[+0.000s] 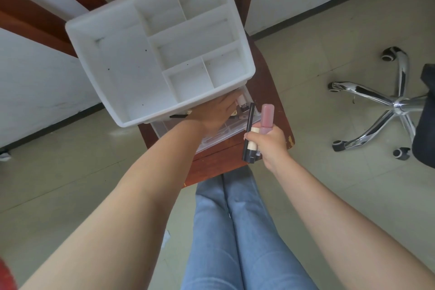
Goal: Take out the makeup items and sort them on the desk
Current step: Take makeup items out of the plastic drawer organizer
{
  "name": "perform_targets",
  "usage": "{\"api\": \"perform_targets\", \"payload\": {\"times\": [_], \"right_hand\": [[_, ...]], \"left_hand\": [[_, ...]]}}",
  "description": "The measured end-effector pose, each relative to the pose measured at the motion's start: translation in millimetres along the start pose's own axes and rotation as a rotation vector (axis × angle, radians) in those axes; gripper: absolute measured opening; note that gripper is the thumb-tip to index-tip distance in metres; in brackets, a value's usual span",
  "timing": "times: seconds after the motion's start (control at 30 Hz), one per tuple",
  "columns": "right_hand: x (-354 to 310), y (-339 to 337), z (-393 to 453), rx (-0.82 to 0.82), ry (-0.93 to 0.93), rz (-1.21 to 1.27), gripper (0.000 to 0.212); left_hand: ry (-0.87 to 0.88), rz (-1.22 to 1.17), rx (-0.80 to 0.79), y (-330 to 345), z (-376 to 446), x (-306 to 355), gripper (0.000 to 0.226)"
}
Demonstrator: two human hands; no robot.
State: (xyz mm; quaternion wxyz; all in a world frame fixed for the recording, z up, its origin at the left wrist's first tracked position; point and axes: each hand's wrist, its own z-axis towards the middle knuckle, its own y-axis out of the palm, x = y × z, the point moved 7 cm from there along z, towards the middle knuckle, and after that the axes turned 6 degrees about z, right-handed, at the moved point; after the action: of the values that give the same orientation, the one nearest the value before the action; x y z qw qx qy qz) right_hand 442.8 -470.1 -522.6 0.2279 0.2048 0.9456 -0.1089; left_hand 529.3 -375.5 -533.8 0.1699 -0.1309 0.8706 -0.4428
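Head view showed makeup items (237,114) in a clear drawer (209,140) pulled from under a white organizer (131,61), directly beneath our left hand (215,113), its fingers hidden. Our right hand (270,142) gripped a pink tube (267,117), black pencil (250,122) and pale stick (252,146), upright, just right. Both stood on a wooden chair (270,92) over tiled floor (70,160).

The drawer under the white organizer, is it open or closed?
Open. The clear drawer sticks out below the white organizer, and the left hand reaches into it among small items.
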Motion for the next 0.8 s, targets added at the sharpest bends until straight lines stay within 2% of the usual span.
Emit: {"api": "perform_targets", "payload": {"times": [0.1,0.17,0.23,0.3,0.57,0.7,0.8], "right_hand": [[0,-1,1,0.006,0.002,0.011,0.032],[1,0,-1,0.008,0.001,0.024,0.032],[1,1,-2,0.011,0.001,0.023,0.032],[-1,1,-2,0.018,0.002,0.012,0.032],[-8,2,-7,-0.01,-0.016,-0.038,0.033],[-4,0,-17,-0.012,-0.017,-0.105,0.032],[-3,1,-20,-0.003,-0.036,-0.12,0.032]], "left_hand": [[0.052,0.047,0.117,-9,-2,7,0.041],[0.019,-0.14,0.157,-15,-8,7,0.041],[-0.119,-0.362,0.037,-5,-11,2,0.044],[-0.264,-0.423,-0.123,11,-14,-2,0.041],[-0.457,-0.616,-0.034,-4,-43,-13,0.036],[-0.613,-0.73,-0.135,6,-79,-8,0.037],[-0.629,-0.637,-0.147,17,-88,-9,0.041]]}}
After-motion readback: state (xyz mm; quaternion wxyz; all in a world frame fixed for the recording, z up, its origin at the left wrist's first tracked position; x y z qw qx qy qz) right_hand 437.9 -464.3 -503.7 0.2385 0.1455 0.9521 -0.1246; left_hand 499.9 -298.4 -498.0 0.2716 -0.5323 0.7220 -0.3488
